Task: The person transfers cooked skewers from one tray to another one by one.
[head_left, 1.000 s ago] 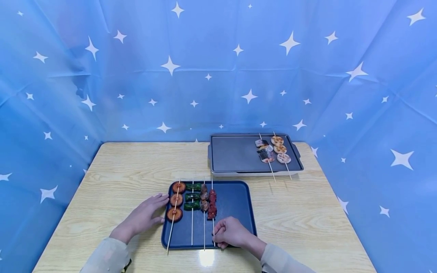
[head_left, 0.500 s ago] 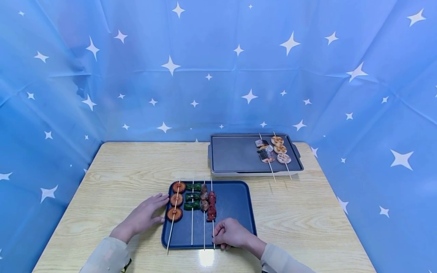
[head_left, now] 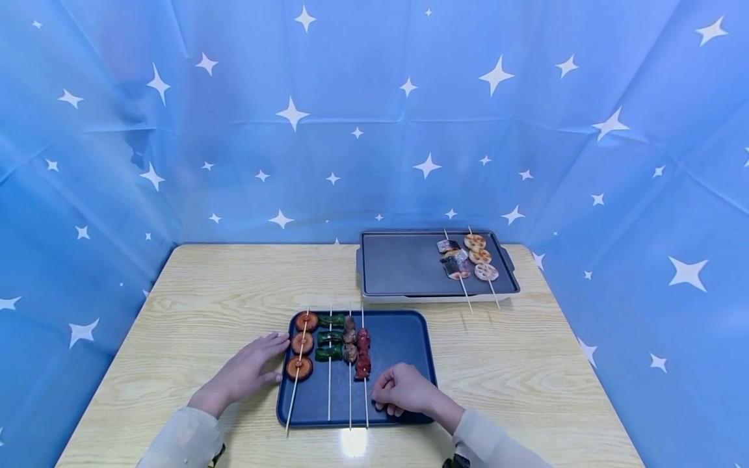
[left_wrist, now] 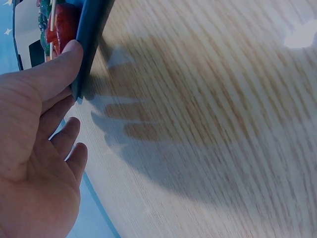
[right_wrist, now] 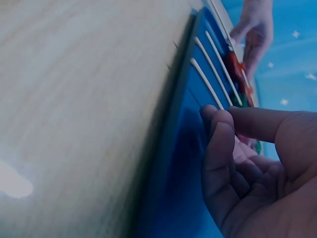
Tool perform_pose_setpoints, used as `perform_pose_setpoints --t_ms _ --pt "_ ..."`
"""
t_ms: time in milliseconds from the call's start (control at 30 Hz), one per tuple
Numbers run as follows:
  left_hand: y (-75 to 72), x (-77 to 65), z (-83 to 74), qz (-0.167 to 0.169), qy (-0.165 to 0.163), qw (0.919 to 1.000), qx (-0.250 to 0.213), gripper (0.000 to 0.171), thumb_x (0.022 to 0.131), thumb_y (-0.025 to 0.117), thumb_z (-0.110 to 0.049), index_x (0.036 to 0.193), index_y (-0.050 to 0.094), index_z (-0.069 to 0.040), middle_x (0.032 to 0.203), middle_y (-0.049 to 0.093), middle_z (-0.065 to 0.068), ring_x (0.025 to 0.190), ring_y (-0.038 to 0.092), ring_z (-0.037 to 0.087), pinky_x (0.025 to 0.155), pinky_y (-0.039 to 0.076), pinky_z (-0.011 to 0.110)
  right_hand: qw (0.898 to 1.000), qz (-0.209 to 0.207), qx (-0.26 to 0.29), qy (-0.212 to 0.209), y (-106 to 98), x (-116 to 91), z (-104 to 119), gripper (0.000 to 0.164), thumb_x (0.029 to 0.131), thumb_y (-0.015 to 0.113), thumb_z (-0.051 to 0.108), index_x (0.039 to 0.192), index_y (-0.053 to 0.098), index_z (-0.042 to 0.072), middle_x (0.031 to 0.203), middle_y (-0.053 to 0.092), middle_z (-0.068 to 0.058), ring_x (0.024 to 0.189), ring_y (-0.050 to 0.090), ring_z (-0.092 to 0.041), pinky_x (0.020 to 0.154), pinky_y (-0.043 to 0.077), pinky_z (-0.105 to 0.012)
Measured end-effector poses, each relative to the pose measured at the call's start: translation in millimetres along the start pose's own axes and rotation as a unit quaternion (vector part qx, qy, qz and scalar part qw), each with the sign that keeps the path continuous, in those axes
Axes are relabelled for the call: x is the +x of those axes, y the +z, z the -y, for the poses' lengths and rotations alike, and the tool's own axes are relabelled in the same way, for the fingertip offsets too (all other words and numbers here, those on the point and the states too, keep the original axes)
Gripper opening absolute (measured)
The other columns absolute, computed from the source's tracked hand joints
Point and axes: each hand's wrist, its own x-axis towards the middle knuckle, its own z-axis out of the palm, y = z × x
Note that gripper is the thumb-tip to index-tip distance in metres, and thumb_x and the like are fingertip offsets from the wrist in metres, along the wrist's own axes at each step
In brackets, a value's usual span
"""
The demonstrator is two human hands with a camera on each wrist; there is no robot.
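Note:
A dark blue tray (head_left: pixel 404 338) lies on the table with skewers side by side: round orange-brown slices (head_left: pixel 302 342) at the left, then green pepper pieces (head_left: pixel 330 338), greyish-brown pieces (head_left: pixel 350 353) and red meat chunks (head_left: pixel 363 364). My left hand (head_left: pixel 248 367) rests at the tray's left edge, fingers extended; in the left wrist view its thumb (left_wrist: pixel 69 54) touches the rim. Over the tray's lower right, my right hand (head_left: pixel 404 390) hovers just right of the meat skewer's stick (head_left: pixel 366 403). Its fingers are loosely bent and nothing shows between them.
Behind, to the right, stands a grey griddle plate (head_left: pixel 404 260) on a light base. On its right side lie a fish-like skewer (head_left: pixel 455 263) and a lotus-root skewer (head_left: pixel 480 255), their sticks overhanging the front. Starry blue cloth (head_left: pixel 374 175) surrounds the wooden table (head_left: pixel 515 377).
The meat skewer has shifted slightly left, closer to the greyish-brown one. My right hand has let go of its stick and moved a little right. The left hand has stayed put.

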Motion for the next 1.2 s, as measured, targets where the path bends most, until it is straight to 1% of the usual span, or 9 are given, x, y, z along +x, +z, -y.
perform_pose_setpoints --t_ms 200,400,600,767,933,1067,1200 --pt "0.4 0.8 0.5 0.003 0.002 1.0 0.002 0.066 0.083 0.075 -0.023 0.14 0.05 -0.002 0.151 0.044 0.013 0.143 0.034 0.039 0.119 0.026 0.059 1.0 -0.019 -0.01 -0.011 -16 2 1 0.014 0.09 0.066 0.01 0.087 0.071 -0.003 0.074 0.072 -0.013 0.053 0.059 -0.008 0.049 0.056 -0.025" --pt "0.7 0.2 0.7 0.0 0.003 1.0 0.001 0.066 0.083 0.075 -0.023 0.14 0.05 -0.002 0.151 0.045 0.014 0.143 0.035 0.039 0.119 0.026 0.059 0.999 -0.045 -0.018 -0.011 -37 0 4 0.017 0.092 0.064 0.011 0.092 0.069 -0.005 0.076 0.072 -0.011 0.058 0.062 -0.01 0.052 0.058 -0.026" --pt "-0.2 -0.3 -0.6 -0.005 0.008 1.0 0.003 0.066 0.082 0.076 -0.022 0.139 0.05 -0.001 0.15 0.046 0.014 0.142 0.035 0.04 0.119 0.026 0.059 0.995 -0.088 -0.035 -0.005 -62 -5 10 0.018 0.093 0.064 0.013 0.097 0.069 -0.004 0.08 0.073 -0.014 0.061 0.064 -0.012 0.056 0.06 -0.029" --pt "-1.6 -0.5 -1.5 -0.003 0.007 1.0 0.002 0.066 0.082 0.075 -0.022 0.139 0.05 0.0 0.15 0.046 0.015 0.142 0.036 0.04 0.118 0.026 0.06 0.992 -0.126 -0.031 0.009 -81 -11 10 0.022 0.094 0.063 0.014 0.103 0.068 -0.005 0.083 0.072 -0.016 0.065 0.065 -0.012 0.06 0.061 -0.032" --pt "-2.0 -0.8 -1.5 -0.002 0.006 1.0 0.002 0.065 0.082 0.075 -0.022 0.139 0.051 -0.001 0.15 0.046 0.015 0.142 0.036 0.04 0.119 0.026 0.059 0.986 -0.167 -0.011 0.02 -100 -19 6 0.027 0.095 0.061 0.013 0.109 0.065 -0.009 0.087 0.073 -0.018 0.071 0.068 -0.018 0.066 0.063 -0.036" --pt "-1.0 0.1 -0.3 -0.001 0.012 0.9999 0.005 0.065 0.082 0.075 -0.022 0.139 0.051 0.0 0.15 0.046 0.015 0.142 0.037 0.04 0.119 0.026 0.059 0.981 -0.194 0.0 0.024 -116 -27 -2 0.029 0.096 0.06 0.013 0.112 0.063 -0.011 0.092 0.073 -0.021 0.077 0.071 -0.024 0.069 0.063 -0.037" --pt "0.5 0.5 1.6 0.002 0.01 0.9999 0.009 0.065 0.083 0.075 -0.022 0.139 0.05 0.0 0.15 0.045 0.014 0.142 0.036 0.039 0.119 0.026 0.058 0.979 -0.202 -0.007 0.033 -131 -36 -11 0.032 0.097 0.058 0.016 0.114 0.062 -0.011 0.096 0.072 -0.022 0.082 0.071 -0.026 0.071 0.063 -0.036"
